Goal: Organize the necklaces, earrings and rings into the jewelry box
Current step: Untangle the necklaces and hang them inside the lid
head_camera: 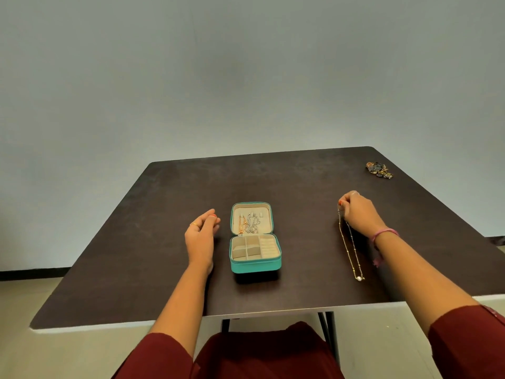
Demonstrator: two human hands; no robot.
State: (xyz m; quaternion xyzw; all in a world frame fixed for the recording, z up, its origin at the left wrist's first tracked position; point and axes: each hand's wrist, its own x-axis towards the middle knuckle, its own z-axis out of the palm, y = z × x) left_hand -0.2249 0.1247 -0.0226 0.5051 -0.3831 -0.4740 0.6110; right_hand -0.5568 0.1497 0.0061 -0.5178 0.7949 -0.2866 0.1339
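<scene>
A teal jewelry box (255, 265) lies open in the middle of the dark table. Two necklaces (248, 223) hang inside its raised lid, and its tray of small beige compartments looks bare. My left hand (200, 233) rests on the table just left of the box, fingers loosely curled, holding nothing. To the right of the box, my right hand (358, 212) pinches one end of a thin gold necklace (348, 243). The chain trails toward me across the table and ends in a white pearl.
A heap of dark, gold-toned jewelry (379, 169) lies near the table's far right corner. The dark table (136, 255) has rounded corners and a pale edge; thin metal legs show beneath the front edge, above my red-clothed lap.
</scene>
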